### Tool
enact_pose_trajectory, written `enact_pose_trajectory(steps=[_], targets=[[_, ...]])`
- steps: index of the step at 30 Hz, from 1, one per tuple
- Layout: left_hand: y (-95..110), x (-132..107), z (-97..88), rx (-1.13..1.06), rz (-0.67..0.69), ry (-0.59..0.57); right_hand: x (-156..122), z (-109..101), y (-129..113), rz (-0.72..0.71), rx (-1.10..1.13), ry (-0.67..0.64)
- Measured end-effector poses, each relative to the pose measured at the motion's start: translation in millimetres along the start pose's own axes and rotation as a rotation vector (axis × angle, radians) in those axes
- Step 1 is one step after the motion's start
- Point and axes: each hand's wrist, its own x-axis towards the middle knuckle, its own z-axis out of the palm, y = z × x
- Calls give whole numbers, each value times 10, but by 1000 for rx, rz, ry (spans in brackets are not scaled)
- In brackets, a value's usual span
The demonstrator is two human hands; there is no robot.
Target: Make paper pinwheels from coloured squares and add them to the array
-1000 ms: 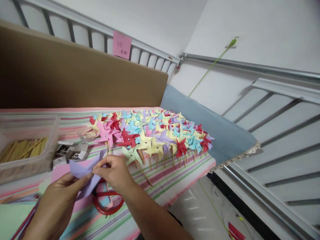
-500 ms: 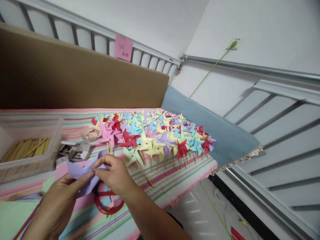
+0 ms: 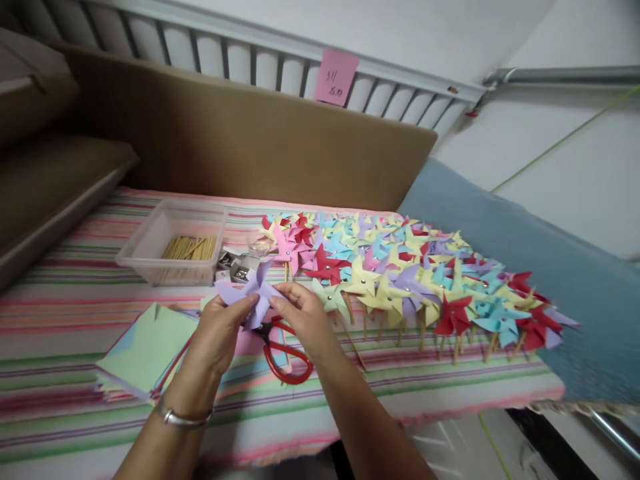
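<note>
Purple pinwheel [image 3: 263, 305] pinched w/ L fingers [image 3: 244, 307], R fingers [image 3: 289, 309]; R forearm [image 3: 353, 393] over cloth edge [image 3: 297, 448].

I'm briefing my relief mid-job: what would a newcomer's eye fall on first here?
Probably the crowd of multicoloured paper pinwheels over the right of the striped cloth. Next, the lilac paper pinwheel in the left hand and right hand, left of that crowd; then the red-handled scissors just below it.
</note>
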Motion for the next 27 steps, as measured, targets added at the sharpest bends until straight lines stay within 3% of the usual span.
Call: enact_pose_trajectory(steps=[7, 15, 18, 22, 24, 27], targets=[[-114, -22, 14, 112, -9, -84, 17, -44, 44, 27, -65, 21], [-86, -65, 40, 37, 65, -72, 39, 6, 72, 39, -20, 80], [-31, -112, 61, 61, 53, -94, 4, 43, 39, 40, -13, 121], [103, -155, 18, -3, 97, -111, -7, -12, 62, 24, 0, 62], [207, -171, -47, -82, 142, -113, 53, -64, 53, -13, -9, 67], [414, -199, -203, -195, 204, -94, 272, -12, -98, -90, -158, 173]])
